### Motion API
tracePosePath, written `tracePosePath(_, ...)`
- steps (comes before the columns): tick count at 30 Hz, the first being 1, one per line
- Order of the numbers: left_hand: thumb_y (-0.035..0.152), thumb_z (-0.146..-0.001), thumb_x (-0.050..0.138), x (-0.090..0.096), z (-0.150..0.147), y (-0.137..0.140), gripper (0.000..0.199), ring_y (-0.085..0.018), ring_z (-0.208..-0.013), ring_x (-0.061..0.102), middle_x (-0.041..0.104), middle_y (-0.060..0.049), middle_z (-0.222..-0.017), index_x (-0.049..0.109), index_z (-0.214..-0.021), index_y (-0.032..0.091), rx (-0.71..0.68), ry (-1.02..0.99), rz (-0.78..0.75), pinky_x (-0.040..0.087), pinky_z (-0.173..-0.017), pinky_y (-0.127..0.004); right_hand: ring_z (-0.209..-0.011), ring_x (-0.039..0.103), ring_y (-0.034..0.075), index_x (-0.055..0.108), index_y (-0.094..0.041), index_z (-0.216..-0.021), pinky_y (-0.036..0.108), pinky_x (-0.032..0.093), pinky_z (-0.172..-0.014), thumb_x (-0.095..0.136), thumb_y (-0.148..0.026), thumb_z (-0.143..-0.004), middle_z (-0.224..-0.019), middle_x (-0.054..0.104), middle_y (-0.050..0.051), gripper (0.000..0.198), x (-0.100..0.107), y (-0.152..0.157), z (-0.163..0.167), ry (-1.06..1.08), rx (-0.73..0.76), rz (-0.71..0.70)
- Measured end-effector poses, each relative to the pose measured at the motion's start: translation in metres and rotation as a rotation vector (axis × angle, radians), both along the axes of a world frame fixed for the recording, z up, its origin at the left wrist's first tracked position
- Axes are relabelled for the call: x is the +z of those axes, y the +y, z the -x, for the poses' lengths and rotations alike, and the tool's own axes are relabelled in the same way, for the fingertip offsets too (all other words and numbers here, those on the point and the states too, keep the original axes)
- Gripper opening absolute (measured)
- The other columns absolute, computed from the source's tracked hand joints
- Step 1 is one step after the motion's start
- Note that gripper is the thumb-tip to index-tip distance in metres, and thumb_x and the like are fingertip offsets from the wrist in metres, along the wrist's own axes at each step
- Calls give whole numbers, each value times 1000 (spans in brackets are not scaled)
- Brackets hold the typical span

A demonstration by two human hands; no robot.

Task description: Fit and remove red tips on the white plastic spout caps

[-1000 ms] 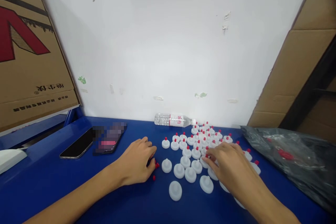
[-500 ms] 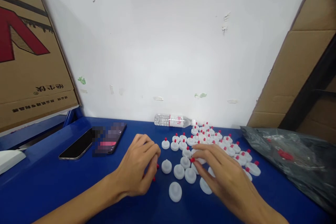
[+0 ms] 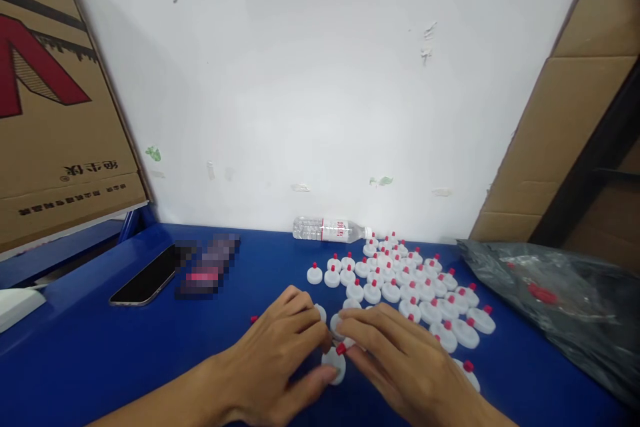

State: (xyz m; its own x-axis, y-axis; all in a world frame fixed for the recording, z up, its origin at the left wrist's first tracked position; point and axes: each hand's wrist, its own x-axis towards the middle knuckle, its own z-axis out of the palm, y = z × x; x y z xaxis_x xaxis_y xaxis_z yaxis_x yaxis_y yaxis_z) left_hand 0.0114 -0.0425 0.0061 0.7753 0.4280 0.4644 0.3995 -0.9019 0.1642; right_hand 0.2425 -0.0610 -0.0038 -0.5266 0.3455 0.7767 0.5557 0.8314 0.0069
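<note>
In the head view, my right hand (image 3: 400, 353) is closed, fingertips around a white round cap with a red tip (image 3: 345, 347); most of that cap is hidden. The red tip points left, close to my left index finger. My left hand (image 3: 285, 353) has its thumb stretched away from its curled fingers. Its thumb tip meets the edge of a white cap without a red tip (image 3: 336, 368), lying on the table. Between and behind my hands sit more white caps, partly covered. Left of my left hand lies a small red tip (image 3: 254, 319).
Several red-tipped white caps (image 3: 430, 290) spread over the blue table (image 3: 115, 360) at right. A clear plastic bottle (image 3: 330, 229) lies by the wall. Phones (image 3: 145, 278) rest at left. A dark plastic bag (image 3: 560, 307) lies at right; cardboard boxes (image 3: 65, 140) flank the table.
Both hands have come nearer to me and closer together. My right hand has left the cap cluster with a red-tipped white cap. A red tip now shows left of my left hand.
</note>
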Motion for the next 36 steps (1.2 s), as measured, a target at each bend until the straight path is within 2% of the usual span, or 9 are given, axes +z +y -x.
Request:
tracePosePath(2, 22, -98, 50, 0, -1, -2, 6, -22, -76, 48, 60, -4, -82, 50, -92, 21, -9, 4, -14, 38, -72, -39, -86, 72, 17, 64, -18, -116, 27, 60, -79, 49, -10, -101, -103, 75, 6, 23, 0, -1, 1, 7, 2, -22)
tracePosePath(6, 9, -95, 45, 1, -3, -5, 12, -22, -75, 47, 59, -5, -82, 49, -93, 20, -17, 24, -64, 36, -69, -39, -83, 72, 16, 64, -19, -118, 27, 60, -77, 51, -10, -99, -104, 76, 5, 24, -3, -2, 2, -6, 0, -44)
tracePosePath(12, 9, -91, 47, -4, -3, -5, 12, -22, -76, 50, 59, -5, -83, 49, -94, 20, 60, -15, -54, 42, -75, -39, -104, 72, 20, 60, -20, -129, 31, 61, -87, 42, -7, -100, -124, 72, 10, 37, -1, -1, 1, -86, 6, -53)
tracePosePath(17, 19, -99, 51, -10, -3, 0, 4, -21, -76, 51, 62, -4, -84, 49, -95, 20, 107, -31, -154, 41, -72, -37, -101, 73, 19, 63, -20, -124, 28, 61, -81, 39, -8, -104, -123, 73, 9, 33, 4, -1, 2, -87, -33, -113)
tracePosePath(21, 20, -106, 42, -8, -2, 4, 18, -18, -66, 45, 58, -1, -73, 47, -89, 21, 52, -25, -258, 35, -61, -34, -89, 72, 17, 65, -20, -117, 27, 58, -77, 45, -7, -101, -119, 76, 6, 29, 8, -1, 7, -70, -6, -184)
tracePosePath(27, 11, -100, 38, 2, 2, 5, 23, -17, -59, 39, 49, 0, -64, 41, -80, 21, -84, -162, -150, 28, -59, -37, -97, 68, 17, 67, -16, -116, 33, 49, -91, 48, -7, -101, -114, 77, 3, 25, 12, -1, 9, -28, -20, -201)
tracePosePath(29, 10, -100, 34, 3, 7, 7, 28, -16, -56, 34, 40, 2, -61, 34, -75, 22, -127, -296, -146, 24, -57, -37, -102, 68, 19, 67, -17, -117, 36, 45, -97, 46, -6, -101, -118, 76, 4, 29, 13, 5, -4, -20, -80, -197)
tracePosePath(32, 6, -101, 31, 4, 17, 16, 33, -15, -55, 29, 31, 4, -61, 29, -72, 22, -45, -457, -127, 20, -57, -35, -102, 68, 22, 65, -21, -119, 41, 44, -95, 55, -13, -100, -116, 75, 4, 22, 16, 18, -33, 43, -285, -133)
tracePosePath(36, 8, -100, 36, 4, 25, 31, 34, -15, -56, 29, 32, 4, -61, 30, -70, 22, 165, -322, -155, 22, -57, -33, -99, 68, 25, 64, -23, -108, 43, 44, -93, 58, -27, -101, -104, 76, 4, 11, 20, 30, -56, 96, -423, -43)
